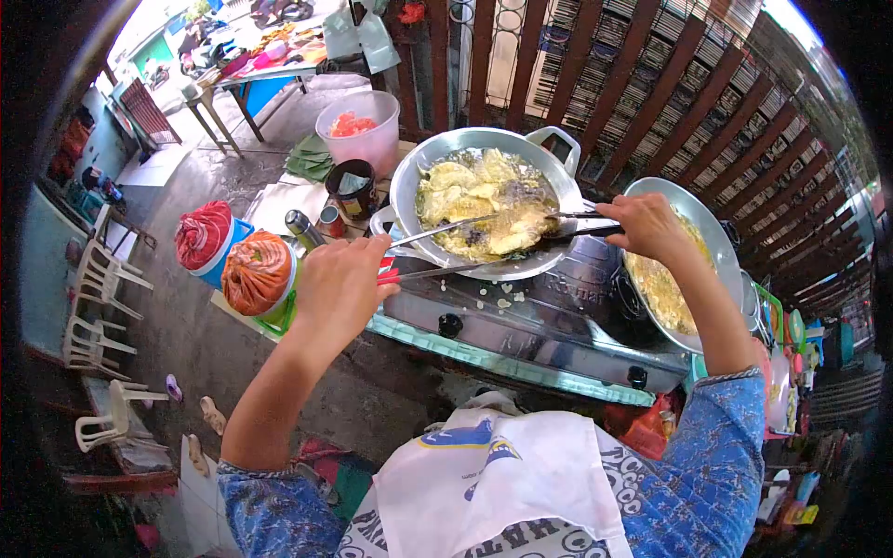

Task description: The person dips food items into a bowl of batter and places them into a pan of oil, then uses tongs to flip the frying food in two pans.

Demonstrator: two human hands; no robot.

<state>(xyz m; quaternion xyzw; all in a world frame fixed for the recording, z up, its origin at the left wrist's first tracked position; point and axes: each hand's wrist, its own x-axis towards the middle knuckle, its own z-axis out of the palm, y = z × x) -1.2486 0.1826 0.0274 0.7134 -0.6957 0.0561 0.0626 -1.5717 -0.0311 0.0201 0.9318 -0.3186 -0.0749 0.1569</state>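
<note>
My left hand is closed around metal tongs with a red grip, whose two long arms reach over the near wall of a large aluminium wok. From the other side, my right hand grips a black-handled utensil with two arms, like tongs. Both tools meet the golden, battered fritters at the wok's right side. Around them, more fritters lie in bubbling oil. Food and oil hide the exact tips of the tools.
A second wok with frying food stands at right on the same stove. Left of the stove are a pink bucket, a dark cup and two bag-covered tubs. A slatted fence rises behind; white chairs line the left.
</note>
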